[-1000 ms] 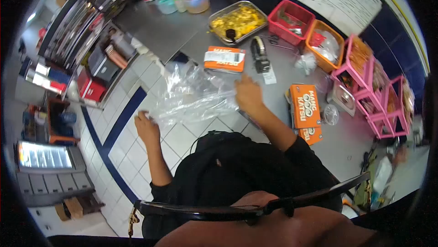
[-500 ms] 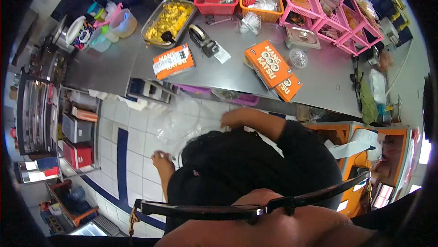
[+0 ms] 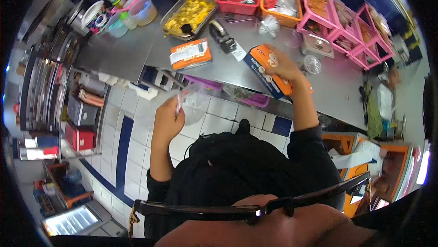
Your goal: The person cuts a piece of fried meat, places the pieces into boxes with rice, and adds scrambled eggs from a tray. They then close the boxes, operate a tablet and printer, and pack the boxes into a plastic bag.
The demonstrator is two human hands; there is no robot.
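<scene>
My left hand (image 3: 167,120) is closed on the top of a clear plastic bag (image 3: 195,102), which hangs over the floor in front of the counter. My right hand (image 3: 286,70) grips an orange box (image 3: 261,56) with white lettering, its fingers over the top face. The box sits tilted near the counter's front edge, and its dark blue side shows. Part of another orange box (image 3: 308,87) peeks out under my right wrist. Further left lies a third orange box (image 3: 190,54) with a white label strip, touched by neither hand.
The steel counter (image 3: 223,71) carries a tape dispenser (image 3: 222,37), a paper slip (image 3: 238,53) and a tray of yellow food (image 3: 189,15). Behind are a red basket (image 3: 238,8), an orange basket (image 3: 292,18) and pink racks (image 3: 340,37). A lidded metal container (image 3: 318,46) stands at right.
My right hand has moved up from near my body onto the orange box, which is now tilted. My left hand has risen with the plastic bag. The view has shifted slightly.
</scene>
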